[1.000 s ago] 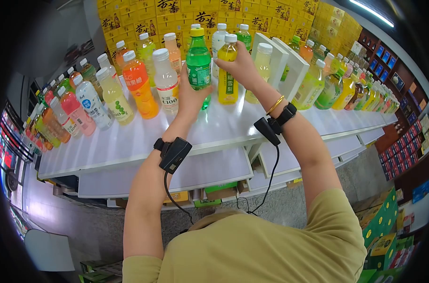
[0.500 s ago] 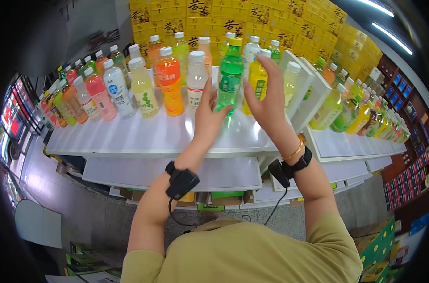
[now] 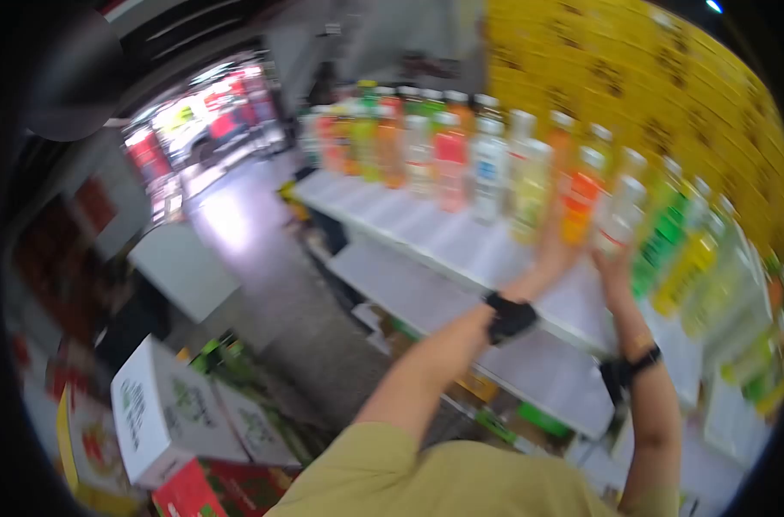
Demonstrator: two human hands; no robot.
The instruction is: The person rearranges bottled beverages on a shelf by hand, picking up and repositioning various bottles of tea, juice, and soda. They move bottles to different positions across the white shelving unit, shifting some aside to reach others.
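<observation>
My left hand point(image 3: 559, 248) reaches up between a pale yellow bottle point(image 3: 528, 194) and an orange bottle point(image 3: 579, 200). Its fingers look stretched out along the orange bottle's left side; blur hides whether they touch it. To the right, my right hand point(image 3: 613, 269) is raised with thumb and fingers apart, in front of a clear bottle with a white cap point(image 3: 620, 215). Contact there cannot be made out either. The green bottle point(image 3: 662, 237) stands upright on the shelf to the right of my right hand, beside a yellow bottle point(image 3: 689, 269).
More drink bottles line the white shelf point(image 3: 409, 224) leftward, among them a pink one point(image 3: 449, 168) and a white-and-blue one point(image 3: 488, 172). Yellow cartons point(image 3: 633, 77) are stacked behind. White boxes point(image 3: 181, 414) sit at lower left; a bright doorway point(image 3: 206, 129) lies beyond.
My head view has swung left, blurring the picture. Both hands have gone from around the green bottle to the orange and clear bottles on its left. The green bottle stays upright on the shelf.
</observation>
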